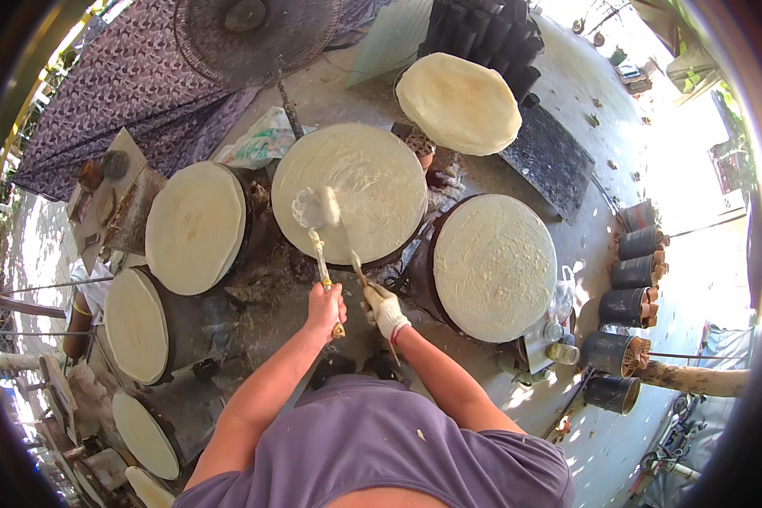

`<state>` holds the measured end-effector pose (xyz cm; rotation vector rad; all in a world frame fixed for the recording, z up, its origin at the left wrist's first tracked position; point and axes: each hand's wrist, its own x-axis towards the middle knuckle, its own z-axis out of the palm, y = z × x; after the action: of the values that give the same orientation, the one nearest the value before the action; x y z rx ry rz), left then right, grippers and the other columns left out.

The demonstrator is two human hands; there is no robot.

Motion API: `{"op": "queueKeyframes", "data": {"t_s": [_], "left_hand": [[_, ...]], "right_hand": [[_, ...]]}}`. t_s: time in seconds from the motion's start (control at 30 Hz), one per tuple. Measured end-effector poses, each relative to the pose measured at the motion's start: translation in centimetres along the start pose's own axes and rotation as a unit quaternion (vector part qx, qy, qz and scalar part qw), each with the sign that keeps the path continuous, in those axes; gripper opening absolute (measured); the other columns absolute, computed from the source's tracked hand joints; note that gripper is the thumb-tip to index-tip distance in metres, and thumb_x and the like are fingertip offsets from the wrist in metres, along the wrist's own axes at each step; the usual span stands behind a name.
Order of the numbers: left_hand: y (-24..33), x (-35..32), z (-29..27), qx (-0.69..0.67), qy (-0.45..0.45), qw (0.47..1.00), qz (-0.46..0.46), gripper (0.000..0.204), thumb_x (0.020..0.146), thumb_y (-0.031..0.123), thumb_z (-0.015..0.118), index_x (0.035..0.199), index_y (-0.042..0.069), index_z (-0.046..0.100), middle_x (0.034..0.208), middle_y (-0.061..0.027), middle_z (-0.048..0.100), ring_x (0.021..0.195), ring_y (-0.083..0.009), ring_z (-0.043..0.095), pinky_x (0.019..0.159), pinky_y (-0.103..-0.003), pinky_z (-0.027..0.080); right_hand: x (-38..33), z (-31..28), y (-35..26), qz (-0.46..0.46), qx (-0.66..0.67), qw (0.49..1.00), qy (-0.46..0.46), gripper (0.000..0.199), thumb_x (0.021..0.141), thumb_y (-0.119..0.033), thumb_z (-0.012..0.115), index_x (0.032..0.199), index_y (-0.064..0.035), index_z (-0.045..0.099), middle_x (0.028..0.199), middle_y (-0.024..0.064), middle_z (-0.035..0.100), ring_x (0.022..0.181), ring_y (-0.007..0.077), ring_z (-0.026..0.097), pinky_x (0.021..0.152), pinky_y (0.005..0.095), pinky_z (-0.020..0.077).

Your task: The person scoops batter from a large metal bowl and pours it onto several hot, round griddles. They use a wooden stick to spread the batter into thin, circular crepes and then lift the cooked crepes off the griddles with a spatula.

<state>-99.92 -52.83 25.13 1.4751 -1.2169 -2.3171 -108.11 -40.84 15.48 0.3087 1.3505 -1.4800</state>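
My bare left hand [322, 310] is closed around the wooden handle of a ladle [317, 241], whose round bowl is over the middle griddle. My right hand [386, 311], in a white knit glove, grips a thin stick-handled tool [356, 264]. Its pale head is blurred beside the ladle bowl, so I cannot tell whether it is a brush or a scraper. Wet, cream-coloured batter [368, 173] coats the round griddle in front of me, with ridges and swirls. To the right, another round griddle carries a rough, bumpy layer of batter [495, 267].
Pale round sheets [196, 229] lie on several drum-like stoves curving down my left. A large flatbread-like sheet [459, 104] rests at the back right. Beyond stand a big fan [254, 38] and stacked black pots [483, 38]. Black buckets [626, 305] line the right; jars [561, 353] sit nearer.
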Motion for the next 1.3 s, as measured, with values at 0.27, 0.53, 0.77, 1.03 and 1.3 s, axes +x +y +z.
{"op": "queueKeyframes", "data": {"t_s": [0.27, 0.53, 0.77, 1.03, 1.3], "left_hand": [[4.3, -8.7, -5.5, -0.258, -0.263, 0.929, 0.027, 0.019, 0.098, 0.02, 0.043, 0.103, 0.005, 0.054, 0.066, 0.0012, 0.04, 0.041, -0.0037, 0.032, 0.033, -0.018, 0.03], [4.2, -11.2, -10.1, -0.363, -0.214, 0.905, -0.056, 0.015, 0.095, 0.02, 0.048, 0.095, 0.006, 0.053, 0.066, 0.0027, 0.041, 0.045, -0.0019, 0.034, 0.036, -0.016, 0.032], [5.2, -15.1, -21.8, -0.408, -0.143, 0.9, 0.058, 0.011, 0.094, 0.016, 0.049, 0.097, 0.005, 0.05, 0.067, 0.0034, 0.04, 0.046, -0.0014, 0.036, 0.037, -0.017, 0.031], [5.9, -19.8, -40.4, -0.489, 0.108, 0.852, 0.155, 0.009, 0.089, 0.004, 0.048, 0.098, 0.003, 0.047, 0.068, 0.0, 0.04, 0.043, -0.0034, 0.033, 0.034, -0.017, 0.027], [4.3, -25.2, -52.3, -0.545, 0.256, 0.758, 0.252, 0.009, 0.09, 0.003, 0.047, 0.098, 0.003, 0.049, 0.066, -0.001, 0.039, 0.041, -0.0056, 0.032, 0.033, -0.019, 0.028]], "right_hand": [[-0.1, -1.2, -6.4, -0.136, 0.082, 0.975, 0.157, 0.031, 0.09, -0.021, 0.057, 0.119, -0.012, 0.061, 0.059, -0.0012, 0.049, 0.04, 0.0062, 0.039, 0.034, 0.0211, 0.0283], [1.0, 0.6, -5.2, -0.026, -0.182, 0.983, -0.028, 0.031, 0.091, -0.018, 0.054, 0.122, -0.0157, 0.058, 0.065, -0.0004, 0.053, 0.041, 0.0069, 0.037, 0.035, 0.0235, 0.0274], [0.1, 16.1, -0.4, -0.01, -0.225, 0.968, -0.114, 0.019, 0.087, -0.025, 0.06, 0.1, -0.0113, 0.06, 0.057, -0.0054, 0.043, 0.039, 0.0057, 0.034, 0.036, 0.0234, 0.027], [6.7, 50.5, 9.2, -0.198, -0.55, 0.78, -0.223, 0.049, 0.083, -0.041, 0.054, 0.106, 0.002, 0.063, 0.084, 0.0212, 0.065, 0.085, 0.0278, 0.064, 0.077, 0.0357, 0.0465], [9.7, 64.6, 17.3, -0.255, -0.645, 0.702, -0.164, 0.046, 0.076, -0.041, 0.06, 0.1, -0.0016, 0.066, 0.096, 0.0229, 0.065, 0.095, 0.0362, 0.062, 0.082, 0.0392, 0.0469]]}}
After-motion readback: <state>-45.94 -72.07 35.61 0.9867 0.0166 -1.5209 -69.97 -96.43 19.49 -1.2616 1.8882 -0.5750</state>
